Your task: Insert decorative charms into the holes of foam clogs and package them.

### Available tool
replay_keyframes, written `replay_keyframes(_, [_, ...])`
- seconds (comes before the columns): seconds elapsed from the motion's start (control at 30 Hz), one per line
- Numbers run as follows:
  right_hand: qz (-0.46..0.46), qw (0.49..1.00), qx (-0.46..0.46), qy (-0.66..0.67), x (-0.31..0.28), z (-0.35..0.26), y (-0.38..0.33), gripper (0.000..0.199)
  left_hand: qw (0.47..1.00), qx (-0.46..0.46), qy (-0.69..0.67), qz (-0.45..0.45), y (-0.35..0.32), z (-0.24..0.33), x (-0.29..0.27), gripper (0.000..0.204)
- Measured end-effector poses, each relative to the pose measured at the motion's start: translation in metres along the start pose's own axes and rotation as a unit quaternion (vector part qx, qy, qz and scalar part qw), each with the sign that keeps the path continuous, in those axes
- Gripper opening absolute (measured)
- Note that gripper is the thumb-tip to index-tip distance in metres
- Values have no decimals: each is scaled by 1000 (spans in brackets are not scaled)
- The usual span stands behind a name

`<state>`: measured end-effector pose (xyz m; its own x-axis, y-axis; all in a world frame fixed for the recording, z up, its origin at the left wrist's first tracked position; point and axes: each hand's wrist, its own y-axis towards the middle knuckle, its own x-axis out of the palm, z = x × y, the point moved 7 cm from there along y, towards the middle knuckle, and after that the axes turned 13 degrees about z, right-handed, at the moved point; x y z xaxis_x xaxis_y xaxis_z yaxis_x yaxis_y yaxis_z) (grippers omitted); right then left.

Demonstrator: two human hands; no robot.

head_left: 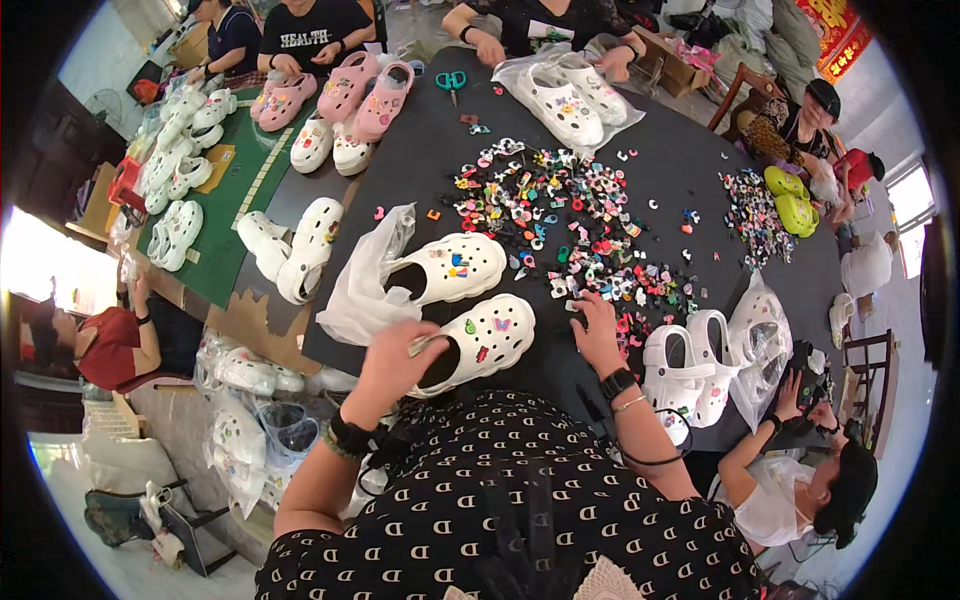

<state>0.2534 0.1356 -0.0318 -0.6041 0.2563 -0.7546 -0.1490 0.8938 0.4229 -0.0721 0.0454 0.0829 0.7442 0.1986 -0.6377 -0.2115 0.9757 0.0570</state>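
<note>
A white clog with several small colourful charms on its toe lies in front of me, toe to the right. My left hand is closed at its heel, with a pale piece, apparently the heel strap, between thumb and fingers. Just beyond lies a second white clog with charms, its heel end in a clear plastic bag. My right hand is at the near edge of a heap of shoe charms. Its fingertips are pinched together around something small and pale that I cannot make out.
A pair of white clogs stands right of my right hand, beside a bagged clog. More white clogs lie left. Teal scissors and another bagged pair are at the far side. Co-workers sit around the black table.
</note>
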Motion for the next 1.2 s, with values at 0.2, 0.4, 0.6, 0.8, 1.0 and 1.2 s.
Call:
replay_keyframes(0.2, [-17,999,34,-38,6,-2,-21,33,930,149,291,166,25,23,-43,77])
replay_keyframes(0.4, [-6,1000,-4,-26,9,-18,-21,30,979,11,195,58,22,-85,-19,94])
replay_keyframes(0.6, [-34,999,22,1,11,-20,-20,25,984,19,147,100,26,-100,-26,81])
replay_keyframes(0.8, [-34,999,13,7,11,-20,-23,25,965,25,134,224,22,-114,-68,51])
replay_keyframes(1.0, [-26,999,-6,22,9,-26,-20,25,939,-7,135,316,18,-102,-108,46])
replay_keyframes(1.2, [-21,998,-34,46,1,-51,1,31,883,49,113,454,10,-78,-153,46])
